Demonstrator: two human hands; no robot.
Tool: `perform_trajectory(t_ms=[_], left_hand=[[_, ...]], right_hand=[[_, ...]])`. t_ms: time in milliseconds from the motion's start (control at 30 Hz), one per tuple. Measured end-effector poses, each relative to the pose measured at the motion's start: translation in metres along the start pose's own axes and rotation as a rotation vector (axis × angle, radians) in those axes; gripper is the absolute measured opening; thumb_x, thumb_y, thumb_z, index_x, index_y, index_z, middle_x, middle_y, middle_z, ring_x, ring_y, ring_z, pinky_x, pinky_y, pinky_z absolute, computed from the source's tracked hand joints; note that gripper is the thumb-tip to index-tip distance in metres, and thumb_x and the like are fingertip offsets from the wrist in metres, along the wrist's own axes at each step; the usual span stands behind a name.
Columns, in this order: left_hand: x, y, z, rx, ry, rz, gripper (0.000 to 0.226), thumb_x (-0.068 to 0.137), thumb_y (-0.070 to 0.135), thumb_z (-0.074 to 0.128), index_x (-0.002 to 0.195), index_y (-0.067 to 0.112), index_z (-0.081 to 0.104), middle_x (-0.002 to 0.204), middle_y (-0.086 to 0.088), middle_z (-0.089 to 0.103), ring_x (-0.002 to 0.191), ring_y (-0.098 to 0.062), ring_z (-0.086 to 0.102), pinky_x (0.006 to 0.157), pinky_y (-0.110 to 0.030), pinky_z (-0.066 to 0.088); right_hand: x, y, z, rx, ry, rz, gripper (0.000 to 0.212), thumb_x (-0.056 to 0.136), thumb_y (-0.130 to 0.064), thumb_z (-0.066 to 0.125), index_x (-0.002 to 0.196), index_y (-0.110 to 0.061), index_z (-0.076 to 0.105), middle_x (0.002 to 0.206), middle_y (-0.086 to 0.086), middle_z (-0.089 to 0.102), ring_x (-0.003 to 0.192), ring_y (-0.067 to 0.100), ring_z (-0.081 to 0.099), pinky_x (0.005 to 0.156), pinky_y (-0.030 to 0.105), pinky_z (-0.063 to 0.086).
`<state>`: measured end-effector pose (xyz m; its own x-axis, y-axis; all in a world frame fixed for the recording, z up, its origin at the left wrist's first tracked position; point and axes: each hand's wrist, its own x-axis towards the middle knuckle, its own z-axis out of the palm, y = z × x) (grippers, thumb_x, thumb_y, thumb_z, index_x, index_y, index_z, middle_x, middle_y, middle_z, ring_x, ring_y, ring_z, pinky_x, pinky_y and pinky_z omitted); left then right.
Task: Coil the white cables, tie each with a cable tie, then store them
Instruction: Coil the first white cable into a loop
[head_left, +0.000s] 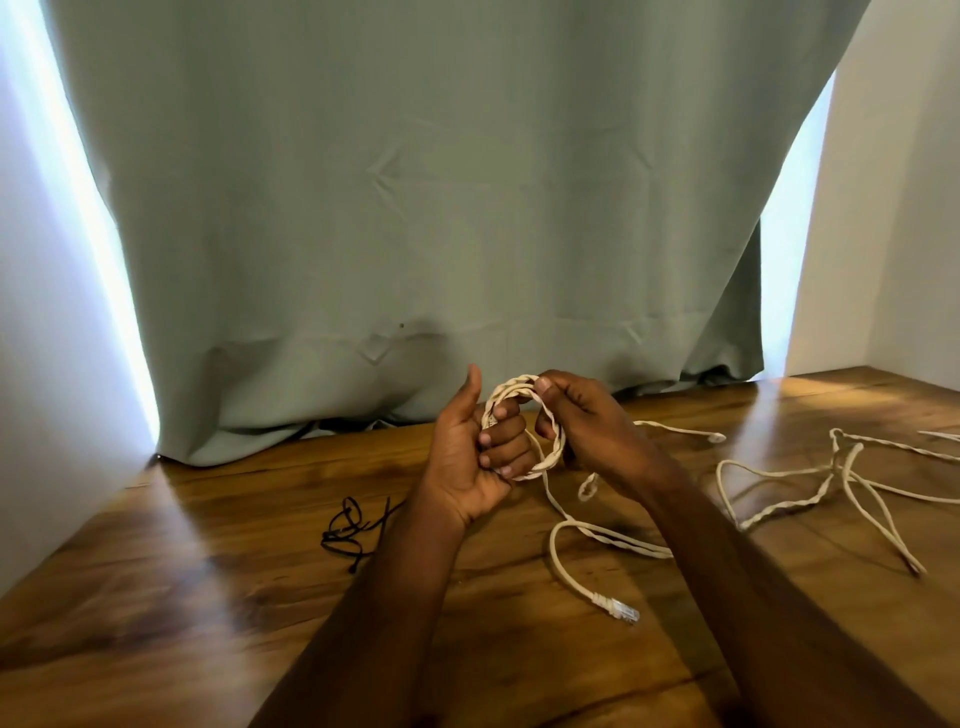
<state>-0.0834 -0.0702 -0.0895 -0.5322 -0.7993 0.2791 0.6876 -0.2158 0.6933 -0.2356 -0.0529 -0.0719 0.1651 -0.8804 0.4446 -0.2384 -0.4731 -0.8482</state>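
Currently your left hand (470, 457) curls its fingers round the coiled white cable (524, 426), held above the wooden table (182, 571); your right hand (582, 421) pinches the loop's top. Cable looks light, limp, springy: grip across all turns, or they likely slip loose.

Bare table (156, 597) is left at the near left. The right side is crossed by loose white cables (779, 473), and black cable ties (345, 535) lie left of centre. The far edge is closed off by a curtain (415, 208).

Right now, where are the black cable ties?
In the head view, the black cable ties lie in a loose tangle on the wooden table, just left of the left forearm, below the left hand.
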Motion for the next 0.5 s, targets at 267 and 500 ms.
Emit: perform_trajectory(t_ms=[267, 500], left_hand=[[0.003, 0.011, 0.002, -0.095, 0.117, 0.167, 0.052, 0.104, 0.044, 0.035, 0.061, 0.016, 0.048, 0.037, 0.007, 0.027, 0.034, -0.007, 0.008, 0.034, -0.016, 0.016], [0.001, 0.022, -0.001, -0.138, 0.088, 0.279, 0.053, 0.098, 0.046, 0.04, 0.081, 0.006, 0.07, 0.039, 0.008, 0.029, 0.028, -0.004, 0.025, 0.035, -0.018, 0.021]], right_hand=[[-0.002, 0.011, -0.009, 0.181, -0.05, 0.004, 0.034, 0.109, -0.032, 0.041, 0.109, -0.01, 0.068, 0.078, 0.015, 0.063, 0.044, 0.018, 0.042, 0.049, 0.031, 0.045], [-0.001, 0.037, 0.001, -0.061, 0.036, -0.066, 0.038, 0.109, -0.035, 0.038, 0.092, -0.015, 0.066, 0.054, -0.004, 0.05, 0.049, 0.017, 0.049, 0.055, 0.037, 0.047]])
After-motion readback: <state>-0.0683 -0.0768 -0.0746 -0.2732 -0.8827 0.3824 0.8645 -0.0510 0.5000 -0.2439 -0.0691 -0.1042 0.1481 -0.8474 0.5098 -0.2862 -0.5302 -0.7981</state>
